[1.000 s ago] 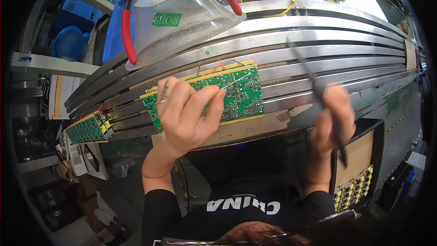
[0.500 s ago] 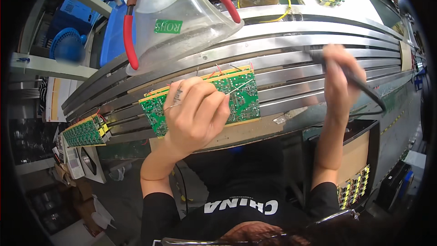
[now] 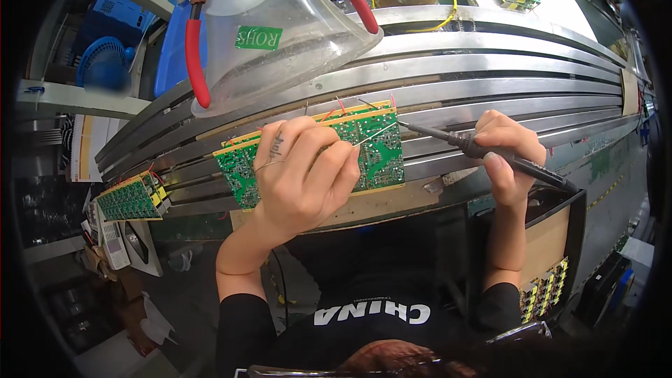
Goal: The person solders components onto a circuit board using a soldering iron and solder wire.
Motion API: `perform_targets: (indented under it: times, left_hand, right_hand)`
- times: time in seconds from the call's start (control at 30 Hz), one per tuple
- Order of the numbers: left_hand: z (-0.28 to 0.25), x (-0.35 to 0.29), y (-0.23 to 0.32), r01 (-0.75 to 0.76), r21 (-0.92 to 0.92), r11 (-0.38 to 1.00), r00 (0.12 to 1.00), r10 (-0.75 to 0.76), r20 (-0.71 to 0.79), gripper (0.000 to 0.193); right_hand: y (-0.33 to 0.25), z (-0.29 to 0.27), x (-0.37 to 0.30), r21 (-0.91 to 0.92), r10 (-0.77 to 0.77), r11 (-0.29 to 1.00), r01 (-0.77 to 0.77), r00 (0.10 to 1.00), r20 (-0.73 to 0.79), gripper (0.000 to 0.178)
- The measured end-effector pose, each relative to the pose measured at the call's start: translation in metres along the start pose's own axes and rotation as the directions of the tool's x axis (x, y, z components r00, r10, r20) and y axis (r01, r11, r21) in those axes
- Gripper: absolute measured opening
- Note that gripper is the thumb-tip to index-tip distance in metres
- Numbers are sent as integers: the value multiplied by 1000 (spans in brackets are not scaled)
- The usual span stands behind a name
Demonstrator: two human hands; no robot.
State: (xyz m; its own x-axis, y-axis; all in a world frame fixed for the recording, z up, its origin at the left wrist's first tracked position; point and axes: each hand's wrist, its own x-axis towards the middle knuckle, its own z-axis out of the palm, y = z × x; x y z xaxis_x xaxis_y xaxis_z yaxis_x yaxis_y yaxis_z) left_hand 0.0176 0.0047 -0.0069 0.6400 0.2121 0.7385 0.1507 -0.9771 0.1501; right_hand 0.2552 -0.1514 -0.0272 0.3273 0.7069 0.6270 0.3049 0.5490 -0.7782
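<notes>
Reaches in from the lower edge on both sides. Arches left hand [image 3: 297,171] over left-middle of green circuit board [image 3: 381,157], back of hand up, fingers curled, thumb and index pinched tight on thin solder wire [image 3: 376,133]; points wire right and slightly up, toward board's upper right corner. Holds soldering iron [image 3: 483,147] pen-style in right hand [image 3: 507,157], just right of board, with thumb and fingers wrapped round dark handle, rear end sloping down right, tip aimed left at wire's end. Cannot tell contact of tip with wire or board. Lays board mid-bench across metal rails [image 3: 490,115], near bench edge [image 3: 371,211], with short leads poking up along top side. Leaves narrow gap from left hand up to clear plastic hood [image 3: 280,63]; more room rightward, along rails past iron. Puts second board [image 3: 129,201] well apart at left end, black-rimmed box [image 3: 578,227] just beside right forearm [image 3: 507,238].
</notes>
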Motion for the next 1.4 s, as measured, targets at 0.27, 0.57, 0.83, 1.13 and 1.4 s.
perform_targets:
  times: [0.27, 0.57, 0.83, 1.13, 1.4]
  left_hand:
    - [0, 2, 2, -6, 17, 1000, 1000, 6, 20, 18]
    - [-23, -7, 8, 92, 40, 995, 993, -95, 73, 19]
    - [-29, 1, -3, 101, -99, 990, 994, -96, 55, 19]
    - [-22, -3, -7, 69, -305, 950, 992, -33, 124, 18]
    - [-22, -4, -7, 102, -350, 931, 988, -54, 146, 18]
  right_hand:
    - [-8, -4, 9, -69, 16, 998, -10, 996, 89, 21]
    - [-22, -3, 14, -185, -80, 977, 108, 985, 151, 20]
    - [-29, 16, -40, -143, -169, 977, 160, 984, -53, 20]
    - [-35, 38, -84, -151, -61, 988, 37, 986, -157, 22]
    - [-35, 48, -96, -177, -35, 984, 6, 986, -162, 23]
